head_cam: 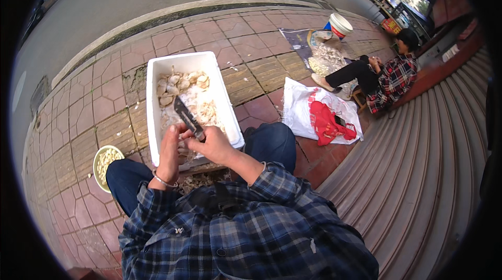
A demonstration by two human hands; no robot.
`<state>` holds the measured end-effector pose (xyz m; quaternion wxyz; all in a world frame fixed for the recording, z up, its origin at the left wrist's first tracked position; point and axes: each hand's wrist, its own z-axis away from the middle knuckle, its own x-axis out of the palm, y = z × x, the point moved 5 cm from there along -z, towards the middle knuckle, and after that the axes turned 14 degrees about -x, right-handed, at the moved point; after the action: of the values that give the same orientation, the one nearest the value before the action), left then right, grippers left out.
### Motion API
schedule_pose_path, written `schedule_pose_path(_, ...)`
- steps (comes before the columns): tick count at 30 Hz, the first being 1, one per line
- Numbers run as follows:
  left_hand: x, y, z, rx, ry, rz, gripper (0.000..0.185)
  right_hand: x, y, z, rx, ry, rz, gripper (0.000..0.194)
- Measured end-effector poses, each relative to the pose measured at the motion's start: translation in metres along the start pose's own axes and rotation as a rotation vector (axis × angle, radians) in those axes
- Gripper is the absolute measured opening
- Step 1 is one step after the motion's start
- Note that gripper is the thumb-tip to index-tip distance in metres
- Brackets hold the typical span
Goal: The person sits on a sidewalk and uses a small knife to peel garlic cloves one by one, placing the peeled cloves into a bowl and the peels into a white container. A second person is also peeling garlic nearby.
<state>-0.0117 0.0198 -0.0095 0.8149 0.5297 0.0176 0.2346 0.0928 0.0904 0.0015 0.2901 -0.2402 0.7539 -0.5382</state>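
Note:
My right hand (215, 146) grips a dark-bladed knife (187, 116), its blade pointing up and away from me over a white foam box (152, 95). My left hand (169, 155), a bracelet at its wrist, is close against the right fingers. Whatever may lie between its fingertips is hidden. Inside the box, garlic bulbs (184, 80) fill the far end, and loose papery skins (206, 109) cover the middle. By my left knee stands a pale green bowl (96, 162) of peeled garlic cloves (106, 161).
To the right lies a white woven sack (295, 97) with a red bag (325, 123) and a dark phone-like object on it. Beyond, a seated person (392, 76) is beside a heap of garlic skins (329, 54) and a white bucket (340, 25). A ribbed metal shutter (408, 154) borders the right.

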Motion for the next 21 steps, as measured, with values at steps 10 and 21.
schedule_pose_path(10,0.000,-0.016,-0.007,-0.131,-0.086,0.122,0.048,-0.002,-0.004,0.006,0.055,-0.128,-0.097,0.029)
schedule_pose_path(21,0.012,-0.012,0.015,-0.070,-0.217,-0.074,0.040,-0.005,0.019,0.015,0.113,0.091,-0.208,0.019)
